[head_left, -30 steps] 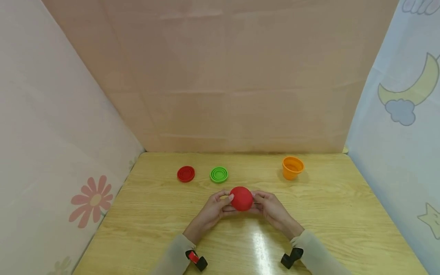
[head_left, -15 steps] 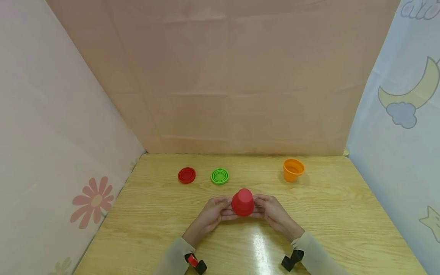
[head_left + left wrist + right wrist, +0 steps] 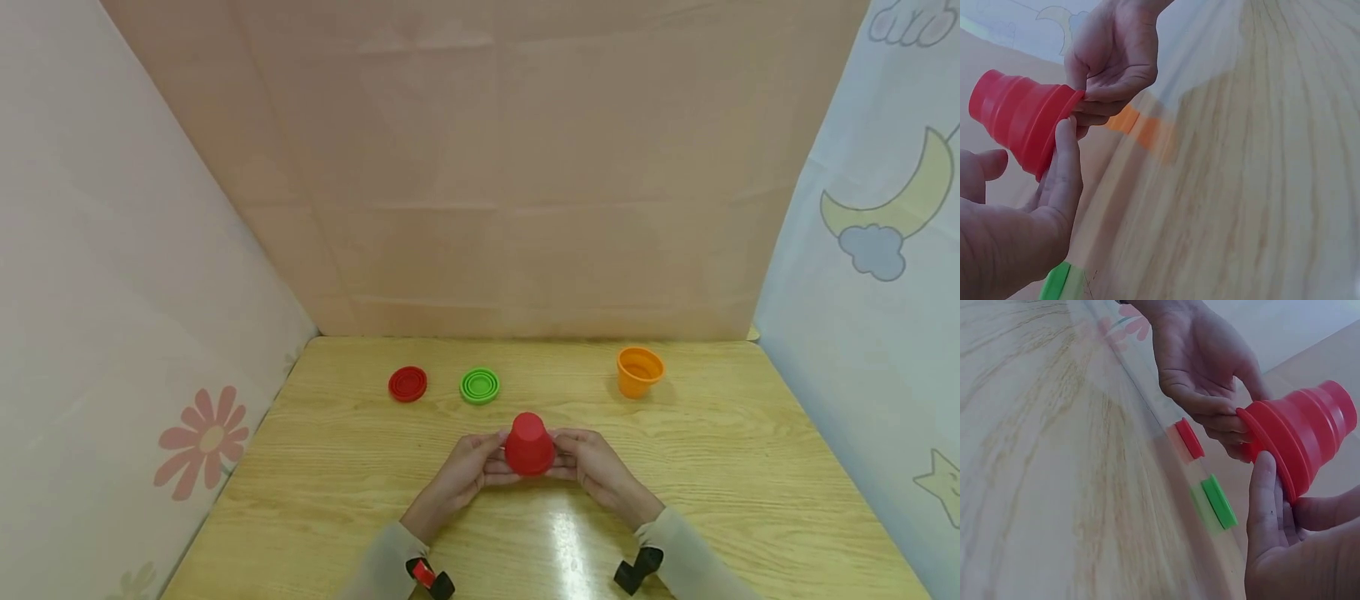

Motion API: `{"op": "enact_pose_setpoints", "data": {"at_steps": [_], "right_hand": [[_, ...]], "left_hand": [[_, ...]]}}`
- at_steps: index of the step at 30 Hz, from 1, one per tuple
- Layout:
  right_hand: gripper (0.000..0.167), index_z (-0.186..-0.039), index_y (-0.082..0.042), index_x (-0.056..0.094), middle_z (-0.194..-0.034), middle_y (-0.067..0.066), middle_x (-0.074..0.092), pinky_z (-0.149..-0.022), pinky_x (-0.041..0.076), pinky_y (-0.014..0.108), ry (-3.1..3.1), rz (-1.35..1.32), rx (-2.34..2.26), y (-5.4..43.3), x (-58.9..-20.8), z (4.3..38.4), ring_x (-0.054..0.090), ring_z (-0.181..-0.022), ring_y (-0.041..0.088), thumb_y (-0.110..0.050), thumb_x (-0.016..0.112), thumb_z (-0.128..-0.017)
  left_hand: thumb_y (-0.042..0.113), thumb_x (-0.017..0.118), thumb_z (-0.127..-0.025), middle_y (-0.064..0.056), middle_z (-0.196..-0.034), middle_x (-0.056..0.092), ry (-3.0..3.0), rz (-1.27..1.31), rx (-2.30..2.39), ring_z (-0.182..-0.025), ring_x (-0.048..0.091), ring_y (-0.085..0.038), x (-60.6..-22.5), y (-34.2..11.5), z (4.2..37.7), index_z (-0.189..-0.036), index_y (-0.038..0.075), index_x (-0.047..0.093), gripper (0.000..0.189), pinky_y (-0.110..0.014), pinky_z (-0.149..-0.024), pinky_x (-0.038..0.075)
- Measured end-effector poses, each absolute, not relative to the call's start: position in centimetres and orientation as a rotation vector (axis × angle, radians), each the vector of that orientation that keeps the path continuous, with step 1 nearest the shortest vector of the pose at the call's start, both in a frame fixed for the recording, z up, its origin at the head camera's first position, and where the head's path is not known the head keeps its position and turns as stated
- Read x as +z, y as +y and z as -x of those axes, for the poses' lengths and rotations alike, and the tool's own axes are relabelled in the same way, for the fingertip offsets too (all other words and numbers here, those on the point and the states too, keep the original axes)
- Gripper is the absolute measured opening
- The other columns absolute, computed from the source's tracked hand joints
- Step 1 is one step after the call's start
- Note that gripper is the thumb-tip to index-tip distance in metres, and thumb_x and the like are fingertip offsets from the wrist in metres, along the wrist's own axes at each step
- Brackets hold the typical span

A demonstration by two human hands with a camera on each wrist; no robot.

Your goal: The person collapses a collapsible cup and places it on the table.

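A red collapsible cup (image 3: 529, 450), drawn out to its stepped full height, is held in the air above the table with its base facing up. My left hand (image 3: 459, 477) grips it at the rim on one side, thumb outside and fingers under the edge. On the other side my right hand (image 3: 602, 475) holds the same rim between thumb and fingers. Ring-like folds show along the cup (image 3: 1025, 119) in the left wrist view. Both hands' fingers reach beneath the rim in the right wrist view, where the cup (image 3: 1307, 431) points away; its inside is hidden.
Towards the back of the wooden table (image 3: 337, 500) lie a flattened dark red collapsible cup (image 3: 407, 384) and a flattened green one (image 3: 479, 386). An orange cup (image 3: 639, 372) stands extended at the back right. Screens close off the back and sides.
One second ago the red cup looked like a rounded dome from above; its narrower base now stands out, facing up. Both hands kept their hold and shifted slightly nearer the body.
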State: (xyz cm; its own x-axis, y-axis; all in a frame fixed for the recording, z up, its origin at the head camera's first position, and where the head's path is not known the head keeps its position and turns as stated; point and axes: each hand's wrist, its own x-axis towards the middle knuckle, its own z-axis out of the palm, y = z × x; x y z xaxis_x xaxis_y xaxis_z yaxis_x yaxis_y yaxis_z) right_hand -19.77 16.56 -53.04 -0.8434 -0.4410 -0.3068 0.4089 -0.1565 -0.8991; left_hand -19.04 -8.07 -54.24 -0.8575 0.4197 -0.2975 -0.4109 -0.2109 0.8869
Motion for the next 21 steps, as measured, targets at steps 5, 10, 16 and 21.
{"op": "enact_pose_setpoints", "data": {"at_steps": [5,10,16,21], "right_hand": [[0.029,-0.124,-0.003,0.072,-0.099,-0.002,0.08,-0.083,0.066,0.03,1.578,0.031,-2.028,16.37,-52.92,19.8,0.076,-0.086,0.013,-0.017,0.05,-0.112],[0.03,-0.119,-0.007,0.074,-0.097,-0.002,0.079,-0.084,0.066,0.03,1.584,0.05,-2.025,16.14,-52.71,19.98,0.075,-0.085,0.012,-0.029,0.056,-0.11],[0.031,-0.115,-0.008,0.075,-0.094,-0.002,0.079,-0.081,0.066,0.028,1.586,0.037,-1.988,16.01,-52.65,20.01,0.074,-0.082,0.012,-0.034,0.059,-0.109],[0.035,-0.116,-0.007,0.076,-0.091,-0.001,0.08,-0.076,0.066,0.027,1.588,0.015,-1.942,15.96,-52.7,19.87,0.074,-0.079,0.011,-0.037,0.06,-0.108]], "left_hand": [[0.034,0.055,-0.11,-0.011,-0.11,0.081,1.576,-0.003,2.072,-0.087,0.079,-0.015,-53.96,-7.8,18.85,-0.133,-0.004,0.068,0.046,-0.035,-0.085,0.067],[0.022,0.051,-0.11,-0.01,-0.11,0.08,1.597,0.01,2.074,-0.086,0.077,-0.014,-54.03,-7.53,18.7,-0.132,-0.005,0.067,0.039,-0.032,-0.082,0.067],[0.012,0.054,-0.106,-0.016,-0.112,0.079,1.63,-0.009,2.056,-0.088,0.078,-0.017,-54.0,-7.52,18.65,-0.13,-0.009,0.067,0.035,-0.037,-0.083,0.067],[0.003,0.058,-0.101,-0.021,-0.111,0.079,1.674,-0.027,2.041,-0.091,0.078,-0.022,-53.93,-7.54,18.6,-0.124,-0.011,0.069,0.029,-0.042,-0.082,0.068]]}}
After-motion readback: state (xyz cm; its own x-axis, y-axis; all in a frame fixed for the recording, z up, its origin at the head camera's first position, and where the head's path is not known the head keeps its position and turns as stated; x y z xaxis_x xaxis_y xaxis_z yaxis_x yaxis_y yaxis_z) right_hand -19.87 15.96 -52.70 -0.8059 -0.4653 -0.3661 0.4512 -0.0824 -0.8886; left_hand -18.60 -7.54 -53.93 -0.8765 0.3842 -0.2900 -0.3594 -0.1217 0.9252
